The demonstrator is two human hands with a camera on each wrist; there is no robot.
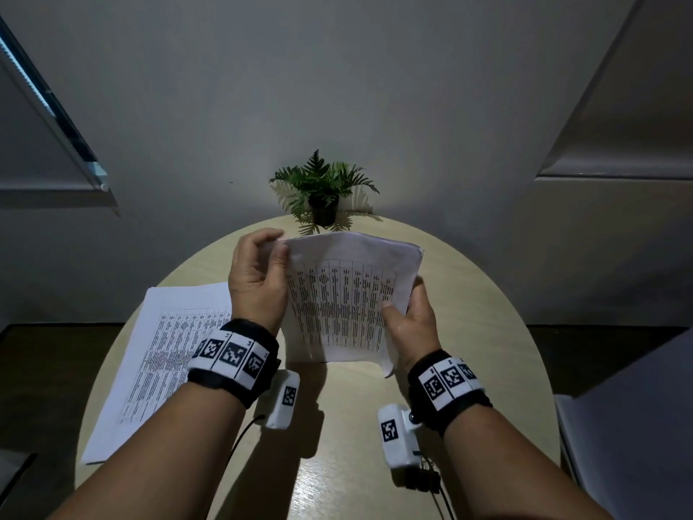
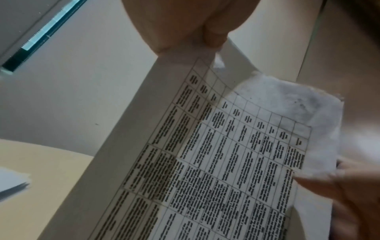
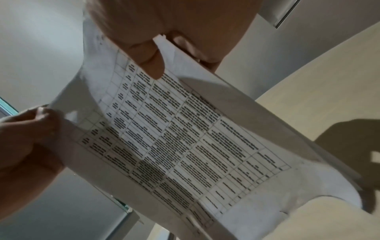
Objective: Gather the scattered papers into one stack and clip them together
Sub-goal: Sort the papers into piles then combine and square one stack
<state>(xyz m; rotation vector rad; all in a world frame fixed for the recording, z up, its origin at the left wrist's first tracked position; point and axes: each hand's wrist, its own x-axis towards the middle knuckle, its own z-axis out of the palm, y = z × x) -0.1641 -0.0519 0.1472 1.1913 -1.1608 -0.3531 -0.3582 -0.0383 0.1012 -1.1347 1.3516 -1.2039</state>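
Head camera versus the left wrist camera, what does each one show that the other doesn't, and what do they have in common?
Only the head view shows the potted plant, the black binder clips by the right wrist, and the whole second stack lying flat on the round table; the wrist view catches just its corner. Only the left wrist view shows the held papers fanning apart below the left hand. Both show the two hands gripping the printed papers, right hand included.

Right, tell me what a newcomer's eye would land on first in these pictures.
First, the sheaf of printed papers held up over the middle of the round table, the left hand pinching its top left corner and the right hand gripping its right edge. Next, the potted fern at the table's far edge, by the wall. Then the second pile of papers lying flat on the table's left side.
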